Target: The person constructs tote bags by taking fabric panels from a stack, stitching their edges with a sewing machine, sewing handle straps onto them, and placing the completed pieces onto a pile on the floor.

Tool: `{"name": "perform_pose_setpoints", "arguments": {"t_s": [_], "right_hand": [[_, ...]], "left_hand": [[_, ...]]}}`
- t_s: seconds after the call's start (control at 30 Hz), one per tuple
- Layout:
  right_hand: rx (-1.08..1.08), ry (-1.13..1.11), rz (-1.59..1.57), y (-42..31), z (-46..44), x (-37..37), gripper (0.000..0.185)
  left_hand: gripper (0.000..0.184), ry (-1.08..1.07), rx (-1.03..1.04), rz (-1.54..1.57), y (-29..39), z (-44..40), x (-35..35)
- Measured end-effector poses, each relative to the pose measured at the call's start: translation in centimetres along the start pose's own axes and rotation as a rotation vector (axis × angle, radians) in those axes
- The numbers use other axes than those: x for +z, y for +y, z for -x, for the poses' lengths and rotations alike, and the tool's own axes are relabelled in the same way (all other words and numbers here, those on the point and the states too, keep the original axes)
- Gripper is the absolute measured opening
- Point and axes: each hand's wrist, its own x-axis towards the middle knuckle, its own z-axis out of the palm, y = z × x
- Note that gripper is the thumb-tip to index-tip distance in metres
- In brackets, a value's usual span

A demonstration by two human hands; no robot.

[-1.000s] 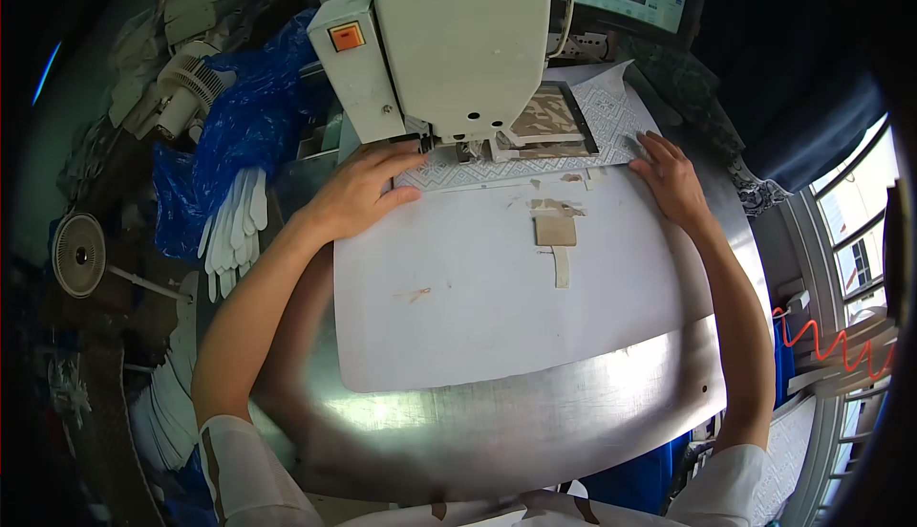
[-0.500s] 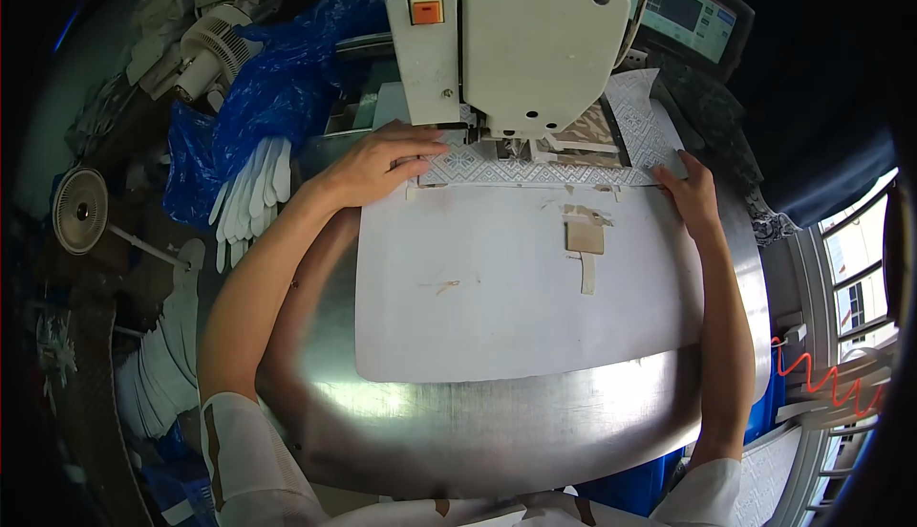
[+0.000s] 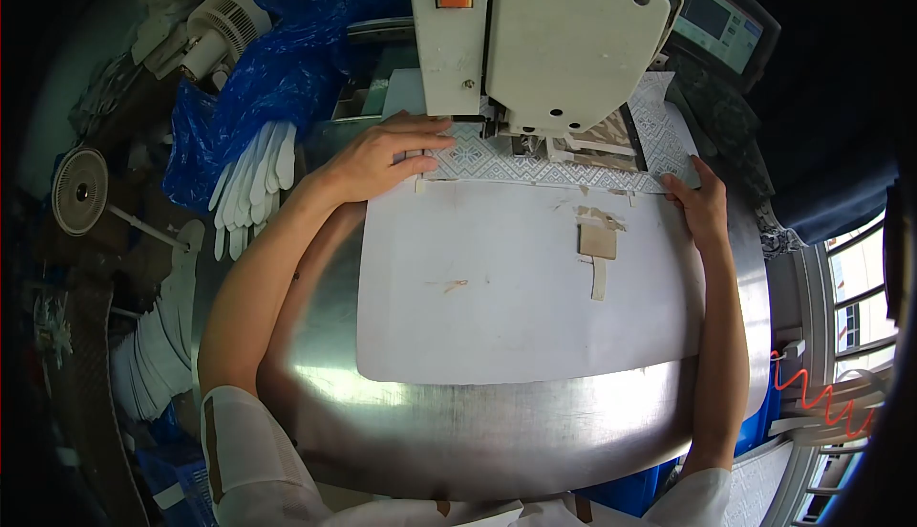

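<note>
A patterned grey-white fabric [image 3: 573, 175] lies along the back edge of a white sheet [image 3: 497, 288], under a sewing machine head [image 3: 573, 40]. My left hand [image 3: 382, 156] rests on the fabric's left end, fingers apart and lying flat. At the right end, my right hand [image 3: 702, 202] touches the fabric's corner with thumb and fingers apart. Beneath the machine, a dark frame [image 3: 632, 140] surrounds a camouflage-patterned piece [image 3: 611, 130]. A small beige square [image 3: 598, 241] with a tape strip is on the white sheet. The needle area is partly hidden by the machine.
A shiny metal table [image 3: 478, 422] extends below the sheet. White gloves [image 3: 256, 183] and blue plastic [image 3: 258, 87] lie at the left, near a small fan [image 3: 80, 192]. A monitor [image 3: 716, 16] stands behind at the right. An orange coiled cord [image 3: 826, 398] hangs at the right.
The machine, sheet and fabric have shifted right in the view as the camera turned. My right hand has drawn its fingers in closer at the fabric's corner. My left hand stays on the left end.
</note>
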Motion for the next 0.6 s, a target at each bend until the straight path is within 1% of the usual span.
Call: {"name": "perform_pose_setpoints", "arguments": {"t_s": [0.27,0.4,0.5,0.53,0.6], "right_hand": [[0.013,0.018,0.005,-0.7,0.5,0.2,0.075],[-0.023,0.001,0.051,-0.2,0.3,-0.3,0.072],[0.077,0.051,0.103,-0.3,-0.1,-0.6,0.060],[0.076,0.052,0.102,0.3,-0.5,-0.8,0.060],[-0.098,0.152,0.344,3.1,-1.6,-1.1,0.050]], "left_hand": [[0.041,-0.006,-0.025,0.005,0.2,0.1,0.0],[0.041,-0.010,-0.025,0.014,0.2,0.1,0.1],[0.041,-0.009,-0.021,0.005,0.2,0.1,0.0],[0.041,-0.008,-0.019,0.004,0.3,0.1,-0.1],[0.042,-0.018,-0.055,0.011,0.5,0.1,-0.2]]}}
